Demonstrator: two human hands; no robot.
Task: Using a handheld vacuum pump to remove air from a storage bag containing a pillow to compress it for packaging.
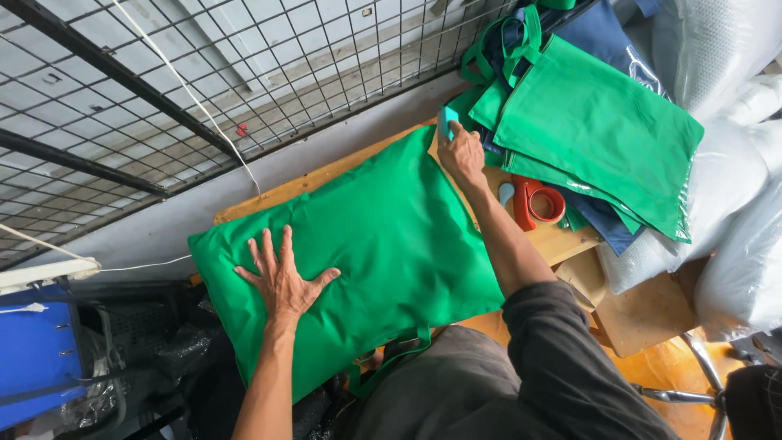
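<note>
A view from above of a person's two bare arms working over a wooden table in the middle of the frame. A large green fabric bag lies flat across the table, filling the centre and lower left, its handles hanging off the near edge at the bottom centre.

The left hand, in the lower left of the bag, lies palm down with fingers spread wide, pressing flat on the cloth and gripping nothing.

The right hand, reaching to the upper centre of the frame at the bag's far corner, is closed around a small turquoise tool, which sticks up past the fingers. What kind of tool it is cannot be told.

Just right of that forearm, on the table, sits a red tape dispenser. Beyond it, in the upper right, is a loose pile of folded green bags with dark blue bags beneath them. Clear plastic sacks crowd the right edge.

A black wire grid covers the upper left. A blue crate stands at the lower left edge.
</note>
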